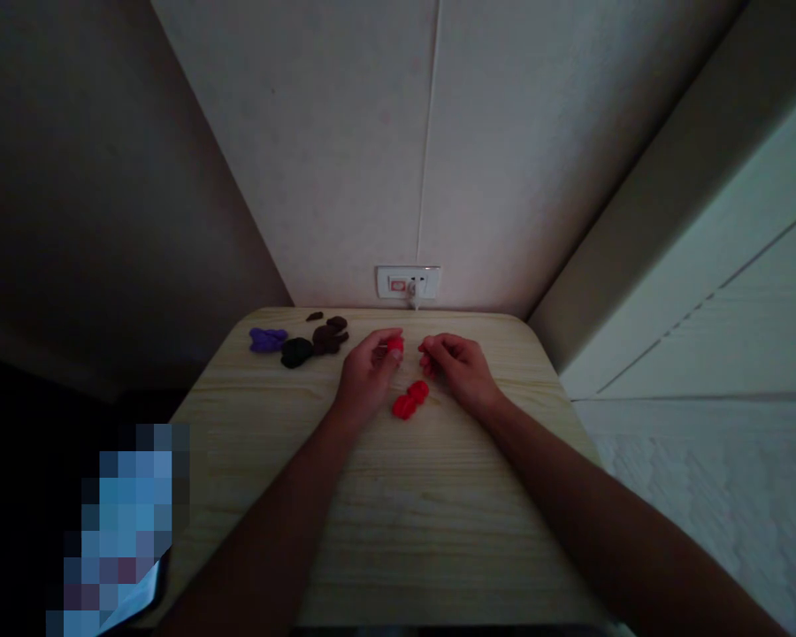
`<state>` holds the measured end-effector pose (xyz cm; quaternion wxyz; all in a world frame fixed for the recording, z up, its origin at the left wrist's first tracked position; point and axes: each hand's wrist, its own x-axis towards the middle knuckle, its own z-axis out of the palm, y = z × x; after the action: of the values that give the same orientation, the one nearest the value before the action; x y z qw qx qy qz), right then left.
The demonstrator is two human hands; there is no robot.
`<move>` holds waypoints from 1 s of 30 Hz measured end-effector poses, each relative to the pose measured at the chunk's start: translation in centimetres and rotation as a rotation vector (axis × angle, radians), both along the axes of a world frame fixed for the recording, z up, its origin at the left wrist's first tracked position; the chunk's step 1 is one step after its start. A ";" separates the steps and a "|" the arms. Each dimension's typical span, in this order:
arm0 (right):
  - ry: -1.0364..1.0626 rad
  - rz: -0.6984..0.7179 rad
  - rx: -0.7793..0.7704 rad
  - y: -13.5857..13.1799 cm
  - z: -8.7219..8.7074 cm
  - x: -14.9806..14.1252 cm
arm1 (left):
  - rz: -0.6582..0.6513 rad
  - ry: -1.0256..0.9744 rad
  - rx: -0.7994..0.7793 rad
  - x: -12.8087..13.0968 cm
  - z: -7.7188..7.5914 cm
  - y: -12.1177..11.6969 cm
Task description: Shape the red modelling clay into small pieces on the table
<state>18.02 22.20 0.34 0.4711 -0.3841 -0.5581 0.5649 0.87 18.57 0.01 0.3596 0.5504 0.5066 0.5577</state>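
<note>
My left hand [370, 370] holds a rounded lump of red modelling clay [395, 347] between thumb and fingers, above the far half of a small wooden table. Just to its right, my right hand [461, 367] has thumb and forefinger pinched together, apart from that lump. Some red shows at its curled fingers, but what they hold is too small to make out. Between my wrists another piece of red modelling clay [409, 401] lies on the tabletop, shaped like joined blobs.
At the far left of the table [371, 531] lie purple clay [267, 340], black clay [296, 352] and several brown clay pieces [330, 336]. A wall socket [408, 282] with a plug sits just behind the table edge. A lit, blurred-out screen [133, 522] is at the lower left.
</note>
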 end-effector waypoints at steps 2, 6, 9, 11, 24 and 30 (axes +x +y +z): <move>-0.024 -0.010 0.014 -0.1 0.0 0.0 | -0.016 -0.048 -0.010 0.1 0.1 0.0; 0.027 -0.023 0.023 0.2 -0.3 0.1 | -0.032 -0.059 -0.004 0.1 0.1 0.0; 0.046 -0.009 0.002 0.4 -0.5 0.1 | -0.028 -0.043 -0.017 0.0 -0.2 0.1; 0.057 -0.005 0.007 0.5 -0.4 0.1 | -0.027 -0.030 -0.018 -0.1 -0.3 0.1; 0.042 -0.010 -0.045 -0.3 0.0 0.0 | 0.002 -0.043 -0.049 0.0 0.0 0.2; 0.080 0.043 -0.029 -0.1 -0.1 0.0 | 0.007 -0.046 -0.063 0.1 0.0 0.3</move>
<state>18.04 22.09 0.24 0.4751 -0.3562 -0.5386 0.5978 0.93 18.84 -0.04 0.3863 0.5241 0.5177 0.5550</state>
